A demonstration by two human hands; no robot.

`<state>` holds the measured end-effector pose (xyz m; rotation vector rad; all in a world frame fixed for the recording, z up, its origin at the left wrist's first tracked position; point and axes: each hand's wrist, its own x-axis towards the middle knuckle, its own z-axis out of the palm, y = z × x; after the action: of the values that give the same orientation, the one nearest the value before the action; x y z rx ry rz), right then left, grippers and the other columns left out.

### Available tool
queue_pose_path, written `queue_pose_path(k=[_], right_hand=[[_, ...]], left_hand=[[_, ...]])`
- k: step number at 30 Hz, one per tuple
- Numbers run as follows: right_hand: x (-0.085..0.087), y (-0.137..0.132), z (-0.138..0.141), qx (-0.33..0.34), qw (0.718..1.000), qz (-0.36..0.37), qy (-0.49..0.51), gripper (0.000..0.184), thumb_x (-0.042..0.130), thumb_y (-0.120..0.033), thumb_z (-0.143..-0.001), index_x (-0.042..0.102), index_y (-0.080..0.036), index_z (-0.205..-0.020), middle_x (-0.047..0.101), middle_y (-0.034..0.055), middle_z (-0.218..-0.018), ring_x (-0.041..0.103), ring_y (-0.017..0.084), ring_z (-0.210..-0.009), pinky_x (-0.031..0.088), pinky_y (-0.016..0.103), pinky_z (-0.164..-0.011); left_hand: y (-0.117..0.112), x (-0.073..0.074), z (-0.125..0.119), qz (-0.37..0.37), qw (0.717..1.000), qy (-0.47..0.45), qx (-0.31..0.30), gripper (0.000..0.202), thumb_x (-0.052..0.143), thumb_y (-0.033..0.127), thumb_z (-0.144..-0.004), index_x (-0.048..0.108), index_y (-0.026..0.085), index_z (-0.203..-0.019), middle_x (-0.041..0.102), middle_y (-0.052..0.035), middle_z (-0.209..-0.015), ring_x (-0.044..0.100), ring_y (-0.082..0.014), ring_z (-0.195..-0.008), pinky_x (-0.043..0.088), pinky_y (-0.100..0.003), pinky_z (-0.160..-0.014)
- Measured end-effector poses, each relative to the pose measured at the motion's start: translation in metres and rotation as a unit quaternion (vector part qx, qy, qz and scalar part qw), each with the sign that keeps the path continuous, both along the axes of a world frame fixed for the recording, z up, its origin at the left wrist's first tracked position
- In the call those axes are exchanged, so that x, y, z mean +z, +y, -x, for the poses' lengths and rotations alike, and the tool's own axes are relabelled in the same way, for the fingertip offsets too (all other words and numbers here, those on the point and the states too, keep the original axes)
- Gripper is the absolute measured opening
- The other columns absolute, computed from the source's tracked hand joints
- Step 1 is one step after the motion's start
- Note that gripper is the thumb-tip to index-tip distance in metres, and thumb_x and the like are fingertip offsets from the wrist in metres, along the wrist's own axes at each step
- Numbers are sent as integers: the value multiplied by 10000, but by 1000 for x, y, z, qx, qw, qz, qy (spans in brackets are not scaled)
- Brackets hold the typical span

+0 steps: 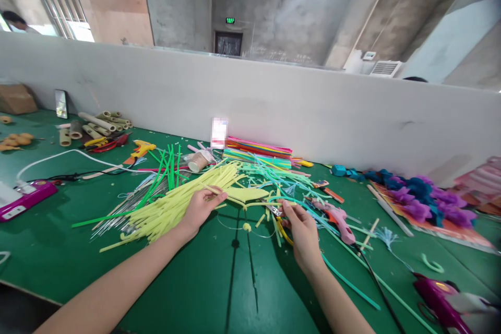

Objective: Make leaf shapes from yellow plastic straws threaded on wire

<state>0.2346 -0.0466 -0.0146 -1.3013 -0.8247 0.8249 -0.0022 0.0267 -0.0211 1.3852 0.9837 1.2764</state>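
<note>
My left hand rests on a pile of yellow pipe cleaners, its fingers pinched round one yellow stem. A yellow stem shape lies between the two hands. My right hand is closed on a small metal tool, which looks like cutters with yellow handles. A small yellow pompom lies on the green table just below the hands, with thin wire looping round it.
Green pipe cleaners, a twine spool and stacked coloured stems lie behind. A pink glue gun sits right of my right hand, another at the lower right. Purple and blue fluffy pieces lie far right. White partition bounds the table.
</note>
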Motion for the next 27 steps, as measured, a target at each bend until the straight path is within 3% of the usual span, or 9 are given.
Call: queue_pose_path(k=[6, 27], right_hand=[[-2, 1, -2, -5, 1000, -2, 14, 387, 722, -515, -677, 721, -179, -868, 621, 17, -711, 524, 127, -609, 401, 205, -486], [-10, 5, -6, -18, 1000, -10, 6, 388, 718, -536, -672, 676, -176, -810, 574, -6, -653, 479, 106, -542, 393, 210, -467]], left_hand=[[-3, 8, 1, 60, 997, -41, 6, 275, 774, 402, -621, 701, 145, -688, 672, -87, -1006, 611, -222, -937, 455, -337, -867], [1, 11, 2, 81, 995, -56, 12, 301, 801, 402, -571, 677, 142, -658, 663, -108, -1054, 618, -242, -946, 458, -366, -890]])
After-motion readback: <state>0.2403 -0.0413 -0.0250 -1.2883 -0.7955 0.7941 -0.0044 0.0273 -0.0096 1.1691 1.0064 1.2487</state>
